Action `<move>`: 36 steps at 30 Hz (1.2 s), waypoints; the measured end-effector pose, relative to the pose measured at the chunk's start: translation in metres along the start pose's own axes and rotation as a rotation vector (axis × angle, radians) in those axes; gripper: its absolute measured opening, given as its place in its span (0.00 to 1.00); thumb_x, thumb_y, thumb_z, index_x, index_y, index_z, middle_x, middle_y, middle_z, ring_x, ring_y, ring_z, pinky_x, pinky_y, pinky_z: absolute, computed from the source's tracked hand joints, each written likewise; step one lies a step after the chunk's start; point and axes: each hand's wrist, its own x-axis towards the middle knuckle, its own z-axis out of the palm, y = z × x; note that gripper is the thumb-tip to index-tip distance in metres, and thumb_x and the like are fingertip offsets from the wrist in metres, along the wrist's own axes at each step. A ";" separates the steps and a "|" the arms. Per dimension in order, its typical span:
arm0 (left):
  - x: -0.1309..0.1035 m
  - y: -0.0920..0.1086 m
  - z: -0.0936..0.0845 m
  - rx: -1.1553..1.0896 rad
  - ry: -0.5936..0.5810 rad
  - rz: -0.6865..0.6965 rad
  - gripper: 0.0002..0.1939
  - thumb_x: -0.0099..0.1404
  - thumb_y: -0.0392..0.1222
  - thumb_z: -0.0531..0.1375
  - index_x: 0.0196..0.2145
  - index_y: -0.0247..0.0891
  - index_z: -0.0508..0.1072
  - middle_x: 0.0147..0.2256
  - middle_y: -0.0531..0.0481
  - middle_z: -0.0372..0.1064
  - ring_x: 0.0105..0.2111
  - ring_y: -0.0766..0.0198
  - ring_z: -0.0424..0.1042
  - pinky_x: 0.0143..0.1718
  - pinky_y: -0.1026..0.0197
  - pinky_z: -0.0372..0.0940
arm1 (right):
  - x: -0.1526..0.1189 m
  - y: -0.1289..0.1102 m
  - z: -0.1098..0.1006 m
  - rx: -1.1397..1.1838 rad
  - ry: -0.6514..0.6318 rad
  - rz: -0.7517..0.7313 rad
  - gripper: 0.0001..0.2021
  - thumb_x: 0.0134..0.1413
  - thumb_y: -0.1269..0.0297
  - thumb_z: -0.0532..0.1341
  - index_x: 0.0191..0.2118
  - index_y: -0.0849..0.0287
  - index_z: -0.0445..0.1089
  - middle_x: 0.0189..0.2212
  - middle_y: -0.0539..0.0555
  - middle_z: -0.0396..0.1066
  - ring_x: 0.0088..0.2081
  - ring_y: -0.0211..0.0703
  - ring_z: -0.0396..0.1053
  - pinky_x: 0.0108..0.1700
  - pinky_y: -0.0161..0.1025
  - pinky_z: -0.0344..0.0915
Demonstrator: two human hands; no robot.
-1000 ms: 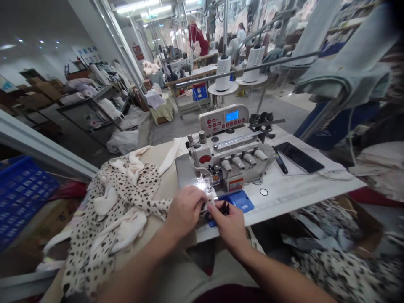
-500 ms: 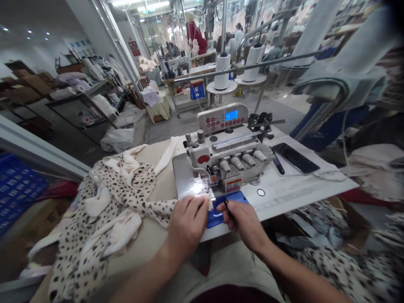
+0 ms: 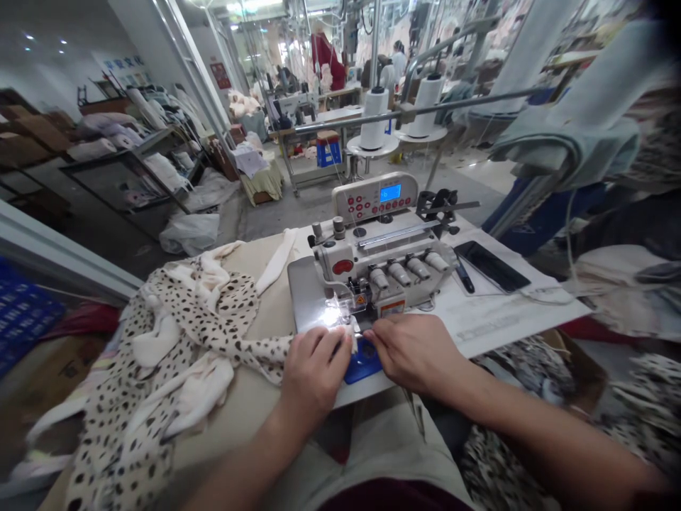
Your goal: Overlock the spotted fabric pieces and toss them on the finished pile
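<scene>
My left hand (image 3: pixel 315 365) is closed on the cream, dark-spotted fabric (image 3: pixel 234 348) at the front of the overlock sewing machine (image 3: pixel 383 262). A pale fabric end pokes out beside its fingertips, close to the lit presser foot. Just right of it, my right hand (image 3: pixel 412 351) has its fingertips pinched together at that end; whether a thread is between them I cannot make out. Thin prongs of a small dark tool (image 3: pixel 417 411) stick out below the right palm, the rest of it hidden. Under the fingers lies a blue plate (image 3: pixel 363 362) at the table edge.
A phone (image 3: pixel 492 266) and a dark pen-like object (image 3: pixel 464 275) lie right of the machine. White thread cones (image 3: pixel 375 117) stand behind it. At far left is a blue crate (image 3: pixel 26 312); spotted fabric scraps (image 3: pixel 494 461) are piled below the table at right.
My right hand has moved up and left to the presser foot area and turned over, covering most of the dark tool. The left hand has barely moved, still on the fabric.
</scene>
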 end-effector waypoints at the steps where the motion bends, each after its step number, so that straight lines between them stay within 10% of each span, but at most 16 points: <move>1: 0.000 0.000 0.000 -0.005 0.006 -0.003 0.12 0.70 0.34 0.58 0.50 0.35 0.73 0.49 0.42 0.75 0.47 0.53 0.68 0.44 0.51 0.62 | 0.001 -0.001 0.001 -0.023 0.005 -0.003 0.16 0.66 0.62 0.53 0.29 0.57 0.71 0.26 0.55 0.77 0.27 0.44 0.73 0.27 0.39 0.45; 36: 0.006 0.019 0.006 0.075 -0.035 -0.172 0.20 0.68 0.30 0.58 0.57 0.35 0.69 0.52 0.37 0.72 0.51 0.47 0.69 0.50 0.42 0.67 | 0.019 -0.014 0.008 -0.104 0.018 0.096 0.15 0.65 0.64 0.54 0.30 0.60 0.73 0.25 0.60 0.76 0.25 0.45 0.74 0.23 0.38 0.45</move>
